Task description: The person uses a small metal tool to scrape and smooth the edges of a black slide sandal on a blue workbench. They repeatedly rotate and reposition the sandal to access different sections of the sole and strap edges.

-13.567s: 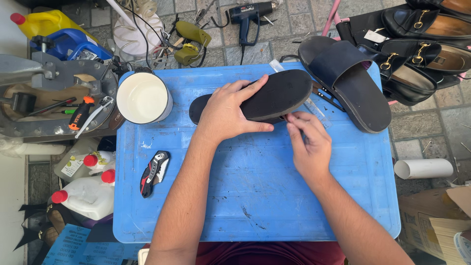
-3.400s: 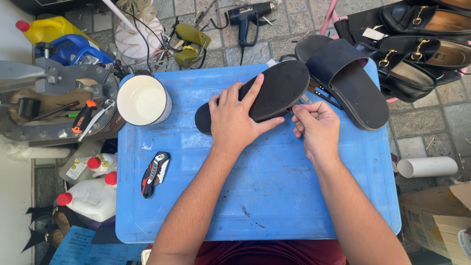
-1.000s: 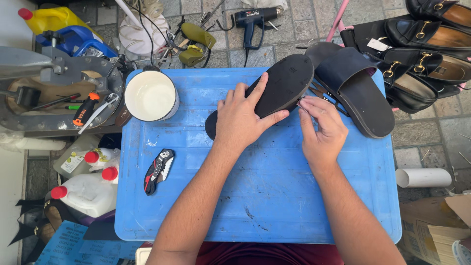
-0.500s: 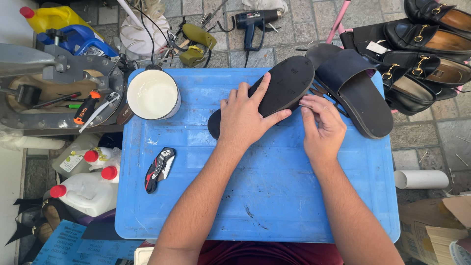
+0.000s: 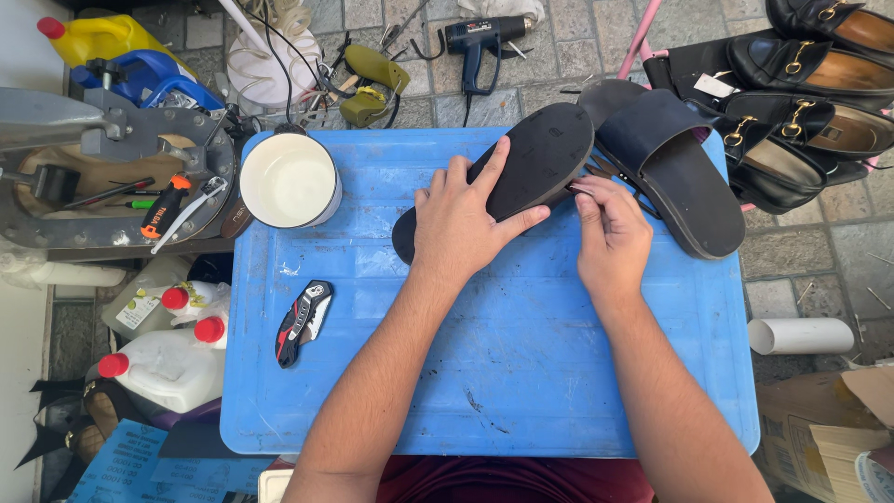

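Pressing black sole (image 5: 535, 163) flat under left hand (image 5: 461, 219), now angled steeper on blue counter (image 5: 521, 373); right hand (image 5: 610, 233) pinching sole's edge, grip closed.

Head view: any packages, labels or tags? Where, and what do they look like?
White jugs, lower left: red caps, one labelled.
Yellow jug, top left: red cap.
White tag, on shoes, top right.
Cardboard box, lower right: brown.
Blue sheet, bottom left: printed.

Near me: white cup (image 5: 290, 180) & folding knife (image 5: 303, 321) on blue table (image 5: 521, 373), heat gun (image 5: 477, 42) behind, white jugs (image 5: 168, 363) beside it.
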